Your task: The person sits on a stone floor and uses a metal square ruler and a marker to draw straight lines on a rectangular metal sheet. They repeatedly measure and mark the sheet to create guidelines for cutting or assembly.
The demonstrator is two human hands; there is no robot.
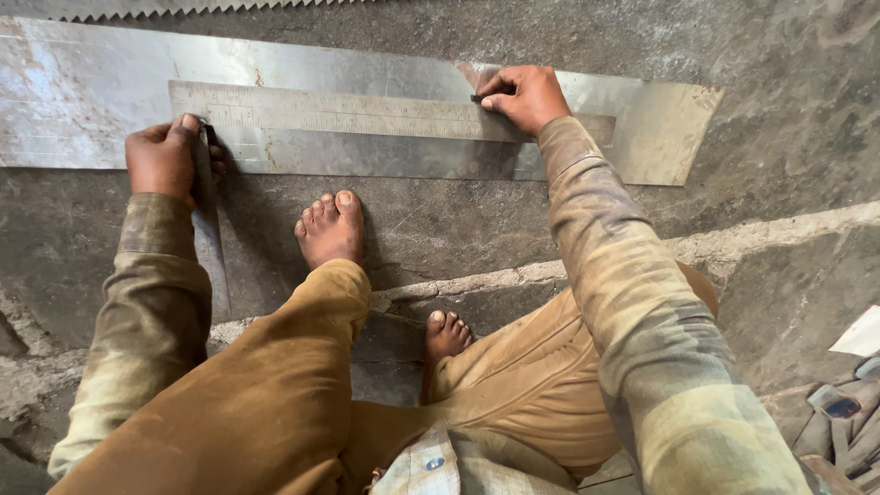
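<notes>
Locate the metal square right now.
Head view, upper left: the metal square lies flat on the sheet metal strip on the floor, left hand at its corner, right hand on its long arm.

The floor (pixel 788 137) is rough grey stone or concrete, stained and scuffed, with a pale raised seam running across it from lower left to upper right. A long sheet-metal strip (pixel 82 92) lies flat on it, its right end cut at a slant. Two bare feet stand just below the strip, one ahead of the other. At the far right edge lie a white scrap (pixel 860 335) and some grey clutter (pixel 839 417).
</notes>
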